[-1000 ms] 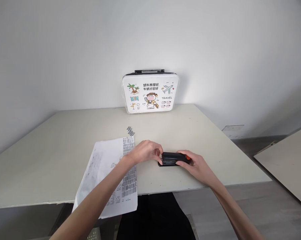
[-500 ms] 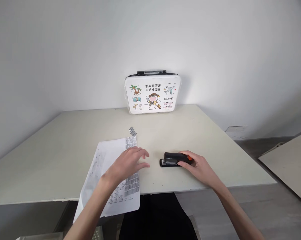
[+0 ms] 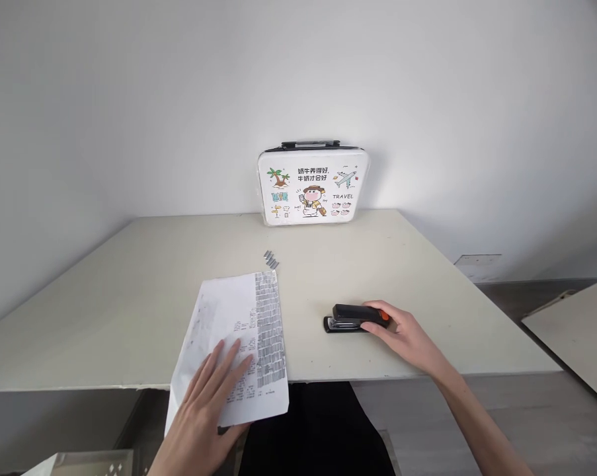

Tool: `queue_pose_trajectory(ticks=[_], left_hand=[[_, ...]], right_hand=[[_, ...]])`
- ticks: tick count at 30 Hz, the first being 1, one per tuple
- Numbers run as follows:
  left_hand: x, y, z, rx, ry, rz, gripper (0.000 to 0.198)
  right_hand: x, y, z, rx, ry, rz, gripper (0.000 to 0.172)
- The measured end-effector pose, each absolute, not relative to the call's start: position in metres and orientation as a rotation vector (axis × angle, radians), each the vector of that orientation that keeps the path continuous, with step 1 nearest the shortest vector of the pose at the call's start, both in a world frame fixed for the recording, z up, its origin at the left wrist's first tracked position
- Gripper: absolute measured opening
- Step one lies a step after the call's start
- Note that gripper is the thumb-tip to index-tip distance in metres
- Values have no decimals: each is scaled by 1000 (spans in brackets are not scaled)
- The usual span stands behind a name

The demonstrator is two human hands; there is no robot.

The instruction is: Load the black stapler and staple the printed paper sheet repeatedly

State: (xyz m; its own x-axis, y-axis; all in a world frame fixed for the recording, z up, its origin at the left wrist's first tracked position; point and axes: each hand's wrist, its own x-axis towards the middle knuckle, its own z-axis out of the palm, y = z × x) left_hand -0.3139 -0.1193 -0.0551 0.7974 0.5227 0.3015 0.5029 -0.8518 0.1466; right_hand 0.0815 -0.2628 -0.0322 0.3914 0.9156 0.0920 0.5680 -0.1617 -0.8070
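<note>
My left hand (image 3: 206, 403) lies over the near part of the printed paper (image 3: 229, 297), its fingers stretched across the top. The thumb is at the front edge, its tip hidden beneath the paper, so the edge sits between thumb and fingers. Grey barcode-like bands run down the paper's right side, and its front overhangs the table. My right hand (image 3: 404, 334) grips the rear of a black stapler (image 3: 350, 314) with an orange part, thumb in front and fingers behind. The stapler rests on the table. Several silver staple strips (image 3: 271, 259) lie just beyond the paper.
A white case (image 3: 313, 185) with cartoon prints and a black handle stands against the wall at the back of the pale table (image 3: 129, 311). Another pale surface (image 3: 580, 330) is at the right. A box-like item (image 3: 94, 463) shows below the table at left.
My left hand has moved down and left, from above the paper to its near edge. My right hand stays on the stapler. The whole view has shifted slightly.
</note>
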Motion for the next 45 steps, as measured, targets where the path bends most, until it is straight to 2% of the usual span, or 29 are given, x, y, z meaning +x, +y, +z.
queue_pose_trajectory(ticks=[3,8,21,31,45], left_hand=[[-298,-133,-53,2933,807,560,80],[-264,-151,-58,2865,741,668,78],[-233,-163,-59,2828,655,628,74],[-227,-162,-55,2943,530,614,65],[-204,-156,-52,2928,393,556,75]], right_hand=[[83,-265,-31,-1850,-1310,600,40],[80,-266,-30,-1852,-1319,643,35],[82,-266,-33,-1822,-1334,745,40],[83,-268,-14,-1861,-1381,794,42],[101,-262,-7,-1921,-1543,773,41]])
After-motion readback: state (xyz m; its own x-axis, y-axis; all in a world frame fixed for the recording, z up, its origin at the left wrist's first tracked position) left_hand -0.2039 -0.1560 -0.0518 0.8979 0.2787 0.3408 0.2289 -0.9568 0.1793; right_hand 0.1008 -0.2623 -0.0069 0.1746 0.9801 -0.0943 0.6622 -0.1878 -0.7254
